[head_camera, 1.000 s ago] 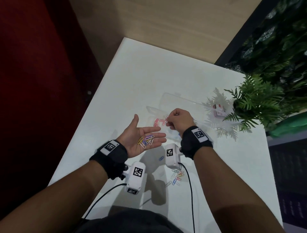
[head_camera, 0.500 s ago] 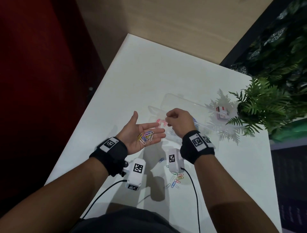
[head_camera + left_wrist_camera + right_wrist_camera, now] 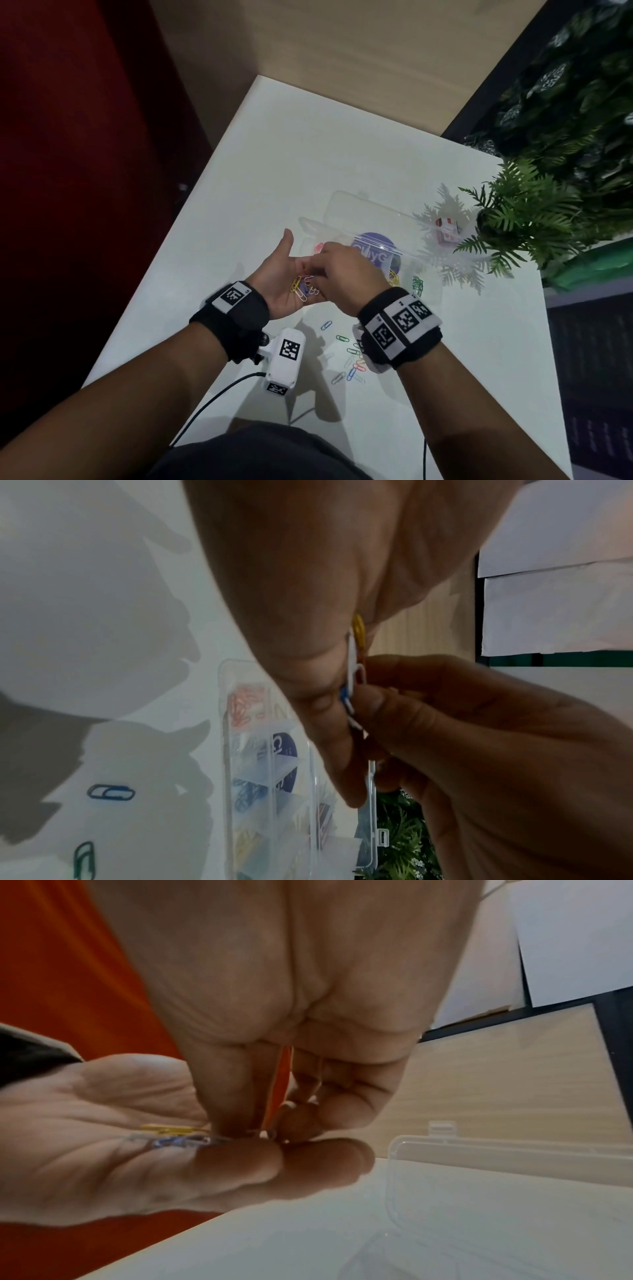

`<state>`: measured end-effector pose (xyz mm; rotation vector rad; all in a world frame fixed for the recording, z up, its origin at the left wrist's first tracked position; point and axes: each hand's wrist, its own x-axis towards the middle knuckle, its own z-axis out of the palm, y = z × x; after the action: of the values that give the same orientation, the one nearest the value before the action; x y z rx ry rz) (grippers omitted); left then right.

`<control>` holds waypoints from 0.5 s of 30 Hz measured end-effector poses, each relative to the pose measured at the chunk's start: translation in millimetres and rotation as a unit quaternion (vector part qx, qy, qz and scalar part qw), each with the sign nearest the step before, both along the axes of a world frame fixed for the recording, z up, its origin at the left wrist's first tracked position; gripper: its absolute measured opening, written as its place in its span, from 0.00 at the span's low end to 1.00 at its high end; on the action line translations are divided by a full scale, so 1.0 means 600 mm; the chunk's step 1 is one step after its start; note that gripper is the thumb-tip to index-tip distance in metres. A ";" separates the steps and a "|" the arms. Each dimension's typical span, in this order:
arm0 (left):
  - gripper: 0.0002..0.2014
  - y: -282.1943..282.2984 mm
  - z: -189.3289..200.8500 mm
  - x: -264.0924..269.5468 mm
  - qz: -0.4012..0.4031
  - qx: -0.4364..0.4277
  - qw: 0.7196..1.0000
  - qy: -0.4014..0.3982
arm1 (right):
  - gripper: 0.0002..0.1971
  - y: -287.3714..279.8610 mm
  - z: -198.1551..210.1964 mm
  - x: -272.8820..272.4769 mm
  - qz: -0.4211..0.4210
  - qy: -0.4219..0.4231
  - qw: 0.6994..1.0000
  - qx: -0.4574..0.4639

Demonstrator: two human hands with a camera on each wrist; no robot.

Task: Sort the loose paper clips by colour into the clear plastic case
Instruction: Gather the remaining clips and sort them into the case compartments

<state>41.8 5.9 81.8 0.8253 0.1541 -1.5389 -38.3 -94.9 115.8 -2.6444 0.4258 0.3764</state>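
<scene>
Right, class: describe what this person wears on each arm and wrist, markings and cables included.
Both forearms are bare, with no sleeves. The left hand has a black wrist strap bearing a white band with one square black-and-white code marker. The right hand has a black strap with three such markers. A white camera box, also marked, hangs under the left wrist, trailing a black cable.

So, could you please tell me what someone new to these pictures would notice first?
Probably the two hands meeting in the middle of the white table: the left hand lies palm up with a small heap of coloured paper clips, and the right hand reaches into that heap with its fingertips. Just behind them sits the open clear plastic case, and more loose clips lie scattered nearer the person.
</scene>
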 end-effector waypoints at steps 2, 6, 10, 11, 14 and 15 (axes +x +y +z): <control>0.47 0.002 -0.007 0.000 -0.001 0.002 1.000 0.002 | 0.07 0.003 0.005 -0.002 0.016 -0.005 1.000 0.007; 0.47 0.001 -0.010 -0.002 -0.006 -0.002 1.000 0.009 | 0.02 -0.003 0.007 -0.011 -0.009 -0.038 0.999 0.036; 0.48 -0.002 -0.008 -0.006 -0.014 -0.018 1.000 0.016 | 0.06 -0.015 0.005 -0.022 -0.079 -0.061 0.991 0.085; 0.48 -0.003 -0.007 -0.007 -0.017 -0.017 1.000 0.010 | 0.06 -0.017 0.006 -0.024 -0.094 -0.064 0.989 0.093; 0.47 -0.007 -0.008 -0.009 -0.022 -0.016 1.000 -0.004 | 0.05 -0.023 0.006 -0.028 -0.133 -0.075 0.980 0.129; 0.46 -0.009 -0.008 -0.009 -0.019 -0.013 1.000 -0.006 | 0.04 -0.025 0.005 -0.028 -0.146 -0.077 0.976 0.143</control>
<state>36.3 0.6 76.7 0.8210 0.1101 -1.5690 -55.1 -109.9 118.7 -2.2687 0.6475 0.1253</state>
